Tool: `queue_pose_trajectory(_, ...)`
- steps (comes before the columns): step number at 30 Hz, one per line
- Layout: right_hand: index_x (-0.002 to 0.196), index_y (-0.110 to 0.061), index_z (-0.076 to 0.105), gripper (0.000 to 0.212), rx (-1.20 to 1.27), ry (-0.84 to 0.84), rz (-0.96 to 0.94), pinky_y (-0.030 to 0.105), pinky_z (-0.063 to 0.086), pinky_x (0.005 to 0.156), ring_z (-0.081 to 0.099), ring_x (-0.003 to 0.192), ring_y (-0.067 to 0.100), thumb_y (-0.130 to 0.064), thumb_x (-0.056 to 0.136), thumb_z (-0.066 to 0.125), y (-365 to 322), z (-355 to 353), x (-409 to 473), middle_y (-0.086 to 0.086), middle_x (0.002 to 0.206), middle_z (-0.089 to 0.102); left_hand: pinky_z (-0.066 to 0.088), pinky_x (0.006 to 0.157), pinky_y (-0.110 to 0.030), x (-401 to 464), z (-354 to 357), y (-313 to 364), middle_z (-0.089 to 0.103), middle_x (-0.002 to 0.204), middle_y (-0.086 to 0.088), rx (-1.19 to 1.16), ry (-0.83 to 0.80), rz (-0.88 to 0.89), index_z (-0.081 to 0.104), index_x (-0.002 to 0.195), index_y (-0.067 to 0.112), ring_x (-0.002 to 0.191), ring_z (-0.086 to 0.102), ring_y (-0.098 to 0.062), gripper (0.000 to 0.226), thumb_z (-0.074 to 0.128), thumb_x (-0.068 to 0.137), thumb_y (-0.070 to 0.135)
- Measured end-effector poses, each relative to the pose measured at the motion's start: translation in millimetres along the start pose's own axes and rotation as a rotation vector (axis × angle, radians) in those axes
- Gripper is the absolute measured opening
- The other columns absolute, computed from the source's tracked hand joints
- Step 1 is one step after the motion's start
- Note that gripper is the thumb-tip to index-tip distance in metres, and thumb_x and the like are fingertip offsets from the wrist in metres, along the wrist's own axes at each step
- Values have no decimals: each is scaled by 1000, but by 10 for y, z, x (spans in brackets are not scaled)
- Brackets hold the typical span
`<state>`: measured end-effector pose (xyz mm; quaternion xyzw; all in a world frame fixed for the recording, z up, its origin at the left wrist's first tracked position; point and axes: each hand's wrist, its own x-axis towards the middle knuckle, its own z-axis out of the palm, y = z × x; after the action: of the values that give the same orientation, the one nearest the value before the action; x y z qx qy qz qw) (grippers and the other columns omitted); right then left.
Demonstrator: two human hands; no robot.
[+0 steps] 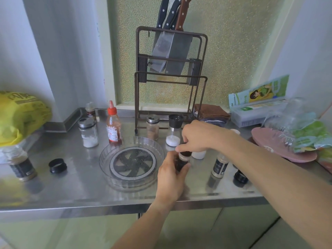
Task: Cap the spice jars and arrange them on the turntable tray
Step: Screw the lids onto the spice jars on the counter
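Just right of the turntable tray (132, 163), above the surface (75, 186), a dark spice jar (181, 162) was held upright in the closed left hand (170, 178). Directly above, the right hand (195, 136) was pinched around its cap (185, 154).

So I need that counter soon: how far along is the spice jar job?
Early. The turntable tray holds no jars. In hand: the left hand grips a dark jar while the right hand works at its top. Left: a loose black cap lies by the tray, an uncapped jar stands far left, and every jar remains on the counter.
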<state>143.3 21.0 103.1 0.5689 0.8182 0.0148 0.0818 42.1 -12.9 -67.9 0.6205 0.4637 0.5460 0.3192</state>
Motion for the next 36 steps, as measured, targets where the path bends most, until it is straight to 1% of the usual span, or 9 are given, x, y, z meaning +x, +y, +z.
queue_pose_trajectory(3,109,-20,68,38,103,-97,-29,36,53,76,62,81,20,-42,79,78,35,-64,-24,-1,92,71,52,70,-20,3,0,5,71,87,11,-8,8,-5,56,107,33,81,67,-7,26,74,90,23)
queue_pose_trajectory(7,76,-11,70,50,33,-56,1,41,56,72,67,65,24,-58,89,58,24,-48,-1,5,70,76,55,74,-28,-3,1,-3,71,90,12,2,11,-7,56,107,33,83,66,-6,26,74,90,27)
queue_pose_trajectory(11,105,-18,69,36,103,-77,-41,43,58,81,65,79,19,-44,81,76,38,-76,-19,-2,83,73,56,74,-31,-1,0,-7,71,90,11,1,12,0,56,108,33,82,66,-7,26,74,90,27)
queue_pose_trajectory(14,70,-7,68,56,27,-13,30,41,58,65,63,62,25,-61,82,65,27,-54,-14,6,62,71,55,74,-30,-6,-1,-14,70,93,11,25,14,8,55,107,34,84,66,-6,26,74,90,28)
queue_pose_trajectory(17,101,-7,70,50,87,-69,-2,43,59,77,68,81,25,-49,74,78,39,-45,-12,3,85,75,55,72,-30,-3,3,-21,69,91,10,41,17,18,54,105,35,81,65,-7,26,74,90,27)
queue_pose_trajectory(20,70,-5,67,62,33,10,68,35,53,59,68,65,25,-63,89,57,42,-28,-35,7,65,74,56,75,-34,-1,8,-32,69,93,10,62,17,9,55,106,32,83,66,-6,25,74,90,28)
queue_pose_trajectory(27,75,-7,73,56,39,25,66,30,39,51,56,56,17,-63,76,67,25,56,-41,3,65,72,56,74,-33,-8,5,-26,70,91,10,63,13,17,56,108,31,81,66,-6,26,74,90,26)
queue_pose_trajectory(31,112,-23,69,45,135,6,5,36,51,73,56,91,21,-39,72,83,9,70,-50,1,104,68,56,73,-38,-5,5,-36,70,89,9,88,16,11,55,106,30,78,66,-9,25,73,90,25)
queue_pose_trajectory(36,87,-8,76,31,77,182,69,44,55,68,63,81,30,-34,69,78,-57,259,-74,12,81,71,54,73,-45,-17,18,-27,72,91,7,168,54,24,56,109,22,79,66,-21,26,72,89,23)
